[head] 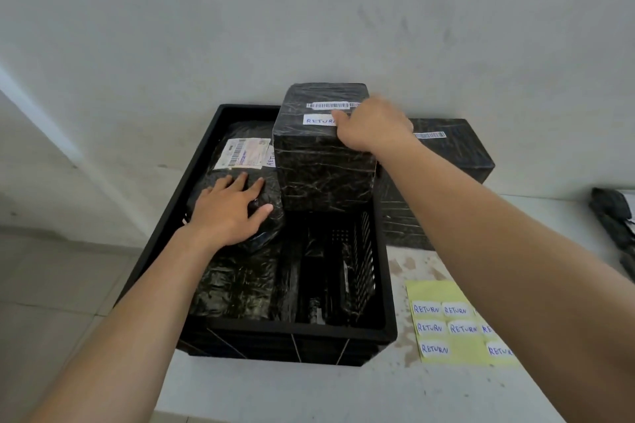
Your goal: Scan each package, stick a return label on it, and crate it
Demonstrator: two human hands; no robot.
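The black slatted plastic crate [385,285] stands on the pale counter [343,395] against the wall, and it is partly filled. A soft black plastic-wrapped parcel [240,154] with a white printed shipping slip lies in its left half; a white "RETURN" sticker shows beside the slip, so this one looks finished. The left hand [230,209] rests flat on that parcel, fingers [240,182] spread and gripping nothing, seemingly pressing it aside. The right hand [371,127] holds the top right edge of a tall black film-wrapped box [323,168], fingers curled over it. The box stands at the far right of the crate, rising above the rim; whether it has reached the bottom I cannot tell. It carries a barcode strip and a handwritten return label [319,120], so labelling appears done and crating is under way.

Still outside, just to the right of the crate, sits another black film-wrapped box [457,154] showing a barcode but no visible sticker. A yellow backing sheet of RETURN stickers [457,323] lies on the counter, several left. A dark wrapped item [615,223] at the right edge may be another package awaiting its turn.
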